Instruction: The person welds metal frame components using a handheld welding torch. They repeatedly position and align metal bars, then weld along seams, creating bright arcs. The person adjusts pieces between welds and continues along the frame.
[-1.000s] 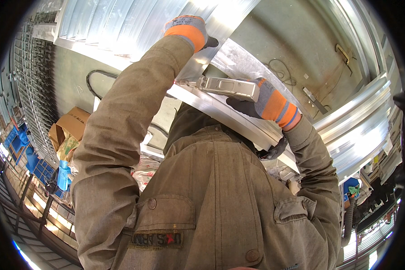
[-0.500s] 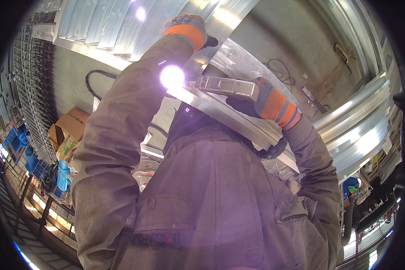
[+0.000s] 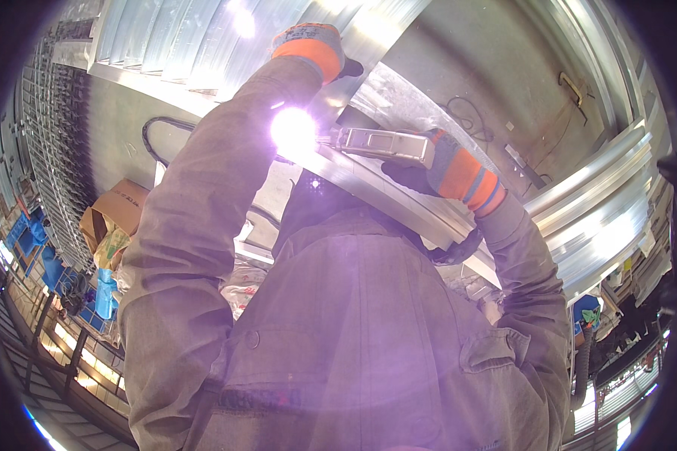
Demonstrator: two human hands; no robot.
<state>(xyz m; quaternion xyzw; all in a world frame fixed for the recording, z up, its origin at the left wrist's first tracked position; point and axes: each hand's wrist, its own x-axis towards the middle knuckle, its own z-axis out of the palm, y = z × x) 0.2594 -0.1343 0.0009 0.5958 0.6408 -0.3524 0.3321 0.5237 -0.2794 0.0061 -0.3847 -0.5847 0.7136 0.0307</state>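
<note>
My right hand [image 3: 450,169], in a grey and orange glove with dark fingers, is closed round a boxy silver welding gun [image 3: 387,145]. The gun's tip points left, and a blinding white-violet glare [image 3: 294,131] burns there, hiding the spot it meets. Just below the gun runs a long aluminium profile [image 3: 399,197], slanting down to the right past my chest. My left hand [image 3: 312,49], gloved the same way, rests on a wide ribbed aluminium panel [image 3: 226,41] at the top. Its thumb sticks out to the right; its other fingers are hidden behind the back of the hand.
Stacked aluminium profiles [image 3: 602,225] lie at the right. A black cable [image 3: 154,135] loops on the floor to the left, near an open cardboard box [image 3: 120,207] and blue wrapping [image 3: 105,293]. A yellow-handled tool [image 3: 572,89] lies at the upper right.
The glare at the gun's tip has shifted slightly right and spreads brighter over the panel. Both hands stay almost where they were, with the gun still in my right.
</note>
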